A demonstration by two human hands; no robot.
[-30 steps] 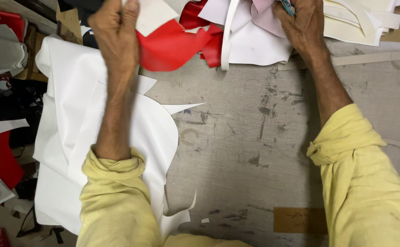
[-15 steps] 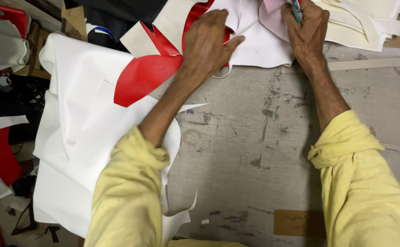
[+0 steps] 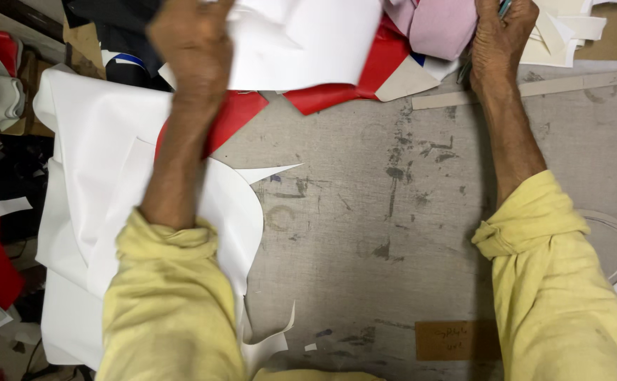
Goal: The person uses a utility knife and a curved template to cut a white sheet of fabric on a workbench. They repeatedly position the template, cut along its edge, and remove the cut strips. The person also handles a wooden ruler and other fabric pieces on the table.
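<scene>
- A white sheet [image 3: 301, 39] of stiff material lies at the far edge of the worktop [image 3: 393, 233], near the top of the view, on top of a red piece [image 3: 351, 88] and other offcuts.
- The left hand [image 3: 192, 46] is at the sheet's left edge, blurred; its fingers seem to curl at that edge, but I cannot tell whether the grip has closed on the sheet.
- The right hand [image 3: 499, 35] rests on the far pile, just right of a pink piece [image 3: 439, 25]; its grip is closed around a thin green-handled tool [image 3: 504, 8], of which only a small part shows.
- Both forearms come out of rolled yellow sleeves [image 3: 171, 296].
- Under the left arm a large white sheet [image 3: 90, 162] hangs over the worktop's left edge, with a curved cut-out piece on it and a second red piece [image 3: 227, 120] poking from beneath the arm.
- Cream strips [image 3: 562, 32] lie to the right of the right hand, and one long pale strip [image 3: 534, 90] stretches along the worktop.
- The grey worktop is stained and scratched; a brown label [image 3: 457, 341] sits near its front edge.
</scene>
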